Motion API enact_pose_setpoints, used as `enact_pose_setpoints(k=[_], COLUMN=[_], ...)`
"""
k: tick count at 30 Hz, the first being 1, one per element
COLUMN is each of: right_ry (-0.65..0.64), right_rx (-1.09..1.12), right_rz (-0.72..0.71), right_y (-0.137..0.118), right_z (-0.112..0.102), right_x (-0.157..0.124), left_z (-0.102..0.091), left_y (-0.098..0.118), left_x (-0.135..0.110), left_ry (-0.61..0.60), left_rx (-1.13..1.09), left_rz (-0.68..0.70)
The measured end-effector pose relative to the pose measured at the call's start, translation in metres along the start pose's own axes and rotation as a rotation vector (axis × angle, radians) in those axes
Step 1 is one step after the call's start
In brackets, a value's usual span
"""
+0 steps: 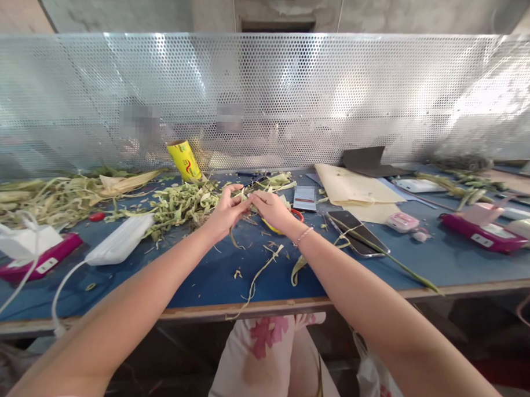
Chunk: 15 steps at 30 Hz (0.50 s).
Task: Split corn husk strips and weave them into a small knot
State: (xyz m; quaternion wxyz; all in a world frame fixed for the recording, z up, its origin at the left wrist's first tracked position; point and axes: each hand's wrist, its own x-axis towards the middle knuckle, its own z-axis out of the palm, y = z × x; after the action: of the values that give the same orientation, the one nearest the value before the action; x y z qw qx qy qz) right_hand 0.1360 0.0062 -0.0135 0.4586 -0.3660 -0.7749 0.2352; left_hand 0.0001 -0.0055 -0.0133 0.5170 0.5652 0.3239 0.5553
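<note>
My left hand point(226, 213) and my right hand point(271, 211) meet over the middle of the blue table, fingertips pinched together. Between them is a pale leaf strip point(245, 194), mostly covered by the fingers. A thin dry strip point(233, 237) dangles below my left hand. Left of the hands spreads a heap of curled green leaf pieces point(178, 204). Partly behind my right wrist lies a round item with a red and yellow rim point(296, 214). Loose pale strips point(262, 273) and scraps are scattered on the table in front of me.
A yellow tube point(184, 160) leans by the perforated metal screen point(290, 101). Magenta power strips point(481, 234), a white charger block point(121, 240), a phone point(358, 233), a small box point(305, 198) and brown paper point(356, 187) lie around. A long green stem point(401, 267) crosses the phone.
</note>
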Motion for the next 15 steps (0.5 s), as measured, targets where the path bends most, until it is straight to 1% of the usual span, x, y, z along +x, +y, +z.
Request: enact_pose_setpoints(k=[2,6,9,15], right_ry=[-0.012,-0.067,-0.075,-0.079], right_rx=[0.013,0.049,-0.017,-0.118], right_rz=[0.002,0.004,0.004,-0.056], right_y=[0.0,-0.002,-0.005,-0.005], right_z=[0.0,-0.001,-0.003,-0.004], right_x=[0.0,-0.001,-0.002,-0.001], left_z=[-0.001,-0.005,-0.007,-0.011], left_y=[0.0,0.0,0.002,0.003], left_x=[0.001,0.002,0.001,0.001], left_ry=[-0.018,-0.117,-0.155,-0.19], left_rx=[-0.005,0.029,0.053,0.06], left_rz=[-0.012,-0.008,-0.024,-0.039])
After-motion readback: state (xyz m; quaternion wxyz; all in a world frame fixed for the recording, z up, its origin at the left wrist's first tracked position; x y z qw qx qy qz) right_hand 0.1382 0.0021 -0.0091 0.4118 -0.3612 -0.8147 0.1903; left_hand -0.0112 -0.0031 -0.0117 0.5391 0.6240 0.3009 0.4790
